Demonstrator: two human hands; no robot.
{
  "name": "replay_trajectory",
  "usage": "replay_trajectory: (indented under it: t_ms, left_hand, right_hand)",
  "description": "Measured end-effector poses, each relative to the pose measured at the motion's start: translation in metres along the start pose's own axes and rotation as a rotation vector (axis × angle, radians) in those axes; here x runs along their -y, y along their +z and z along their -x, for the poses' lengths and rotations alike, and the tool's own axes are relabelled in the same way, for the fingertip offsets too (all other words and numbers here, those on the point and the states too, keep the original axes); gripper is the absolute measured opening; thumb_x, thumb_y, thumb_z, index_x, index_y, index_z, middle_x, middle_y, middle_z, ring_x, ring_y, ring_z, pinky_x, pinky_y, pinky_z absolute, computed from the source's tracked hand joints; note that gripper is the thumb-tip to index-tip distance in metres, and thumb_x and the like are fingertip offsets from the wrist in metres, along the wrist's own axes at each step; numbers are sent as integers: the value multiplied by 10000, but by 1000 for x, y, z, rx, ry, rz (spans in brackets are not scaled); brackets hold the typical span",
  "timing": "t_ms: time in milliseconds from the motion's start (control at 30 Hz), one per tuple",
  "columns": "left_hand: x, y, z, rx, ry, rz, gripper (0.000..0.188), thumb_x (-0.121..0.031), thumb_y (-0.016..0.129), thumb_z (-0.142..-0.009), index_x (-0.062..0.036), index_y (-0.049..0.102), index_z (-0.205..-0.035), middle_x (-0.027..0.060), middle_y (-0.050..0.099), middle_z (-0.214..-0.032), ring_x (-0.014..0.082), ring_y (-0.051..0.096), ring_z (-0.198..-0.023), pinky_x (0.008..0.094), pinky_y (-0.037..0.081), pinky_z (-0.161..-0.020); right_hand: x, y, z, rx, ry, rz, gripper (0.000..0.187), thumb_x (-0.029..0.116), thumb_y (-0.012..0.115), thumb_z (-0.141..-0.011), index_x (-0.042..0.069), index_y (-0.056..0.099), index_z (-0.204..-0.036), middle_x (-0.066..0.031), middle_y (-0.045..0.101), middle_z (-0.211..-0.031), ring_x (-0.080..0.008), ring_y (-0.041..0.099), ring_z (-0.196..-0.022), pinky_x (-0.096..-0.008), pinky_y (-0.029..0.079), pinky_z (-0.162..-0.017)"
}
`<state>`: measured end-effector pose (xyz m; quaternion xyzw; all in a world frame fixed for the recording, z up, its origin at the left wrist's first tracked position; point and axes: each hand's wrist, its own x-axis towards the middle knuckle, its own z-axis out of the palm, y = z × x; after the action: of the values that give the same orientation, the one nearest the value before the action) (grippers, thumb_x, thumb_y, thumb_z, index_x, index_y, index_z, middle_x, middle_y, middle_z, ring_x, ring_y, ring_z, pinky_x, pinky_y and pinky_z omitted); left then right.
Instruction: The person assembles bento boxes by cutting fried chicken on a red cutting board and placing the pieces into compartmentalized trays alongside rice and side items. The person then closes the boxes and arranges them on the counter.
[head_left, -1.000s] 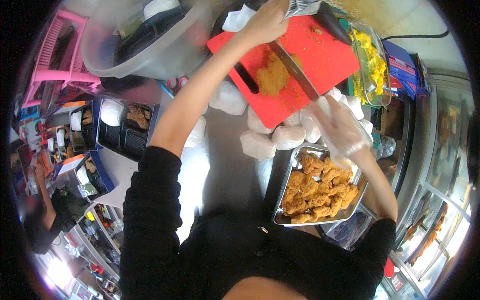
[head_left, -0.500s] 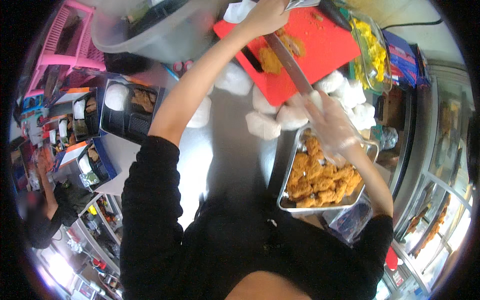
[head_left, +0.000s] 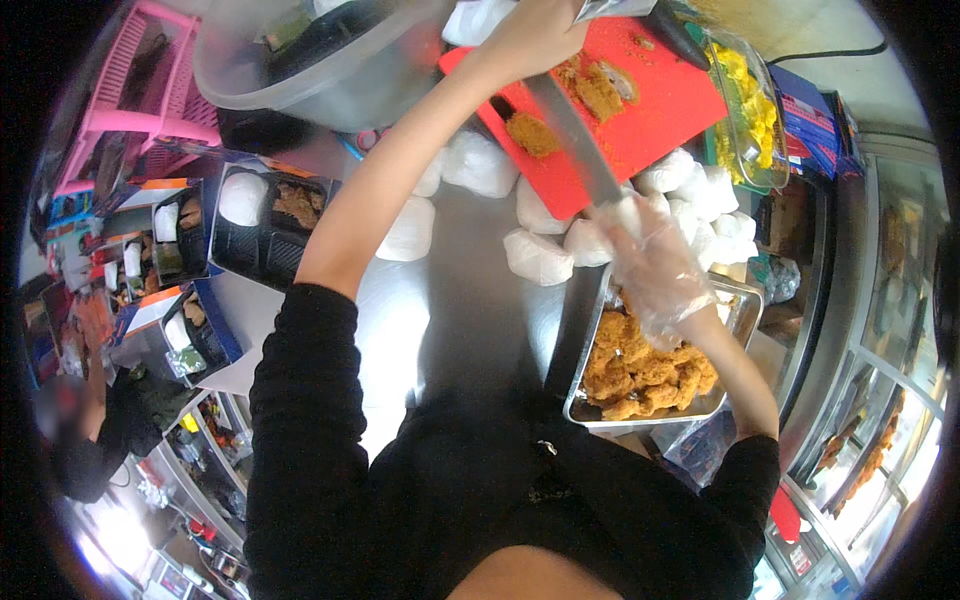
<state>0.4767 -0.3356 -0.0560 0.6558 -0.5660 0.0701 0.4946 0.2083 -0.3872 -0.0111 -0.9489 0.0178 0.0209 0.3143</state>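
In a clear plastic glove, my right hand (head_left: 655, 265) is closed around the handle of a broad-bladed knife (head_left: 580, 145). Its blade lies over a red cutting board (head_left: 665, 110), between cut pieces of breaded cutlet: one piece (head_left: 532, 136) on its left, others (head_left: 600, 92) on its right. My bare left hand (head_left: 535, 40) is at the board's far edge, fingers curled beside a shiny silver object (head_left: 612, 8) cut off by the picture's top. What exactly the fingers hold is hidden. Below the right hand, a metal tray (head_left: 572, 400) holds breaded fried pieces (head_left: 640, 365).
White wrapped bundles (head_left: 540, 257) surround the board. A glass dish of yellow food (head_left: 745, 110) stands far right, a large translucent tub (head_left: 330, 85) far left. Open black meal boxes (head_left: 262, 235) line the left. Another person's arm (head_left: 97, 350) shows at the far left.
The knife and my right hand have shifted slightly, the blade now lower and nearer me. The cutlet pieces now lie further apart on either side of the blade. My left hand has barely moved.
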Motion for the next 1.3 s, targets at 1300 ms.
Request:
replay_trajectory:
  t_ms: [1300]
  left_hand:
    - [9, 19, -29, -97, 76, 88, 408, 39, 394, -798, 10, 511, -1187, 248, 517, -1179, 404, 453, -1113, 419, 350, -978]
  right_hand:
    - [0, -12, -9, -64, 452, -261, 336, 251, 514, -928, -54, 547, -1064, -120, 609, -775, -155, 540, -722, -312, 440, -674]
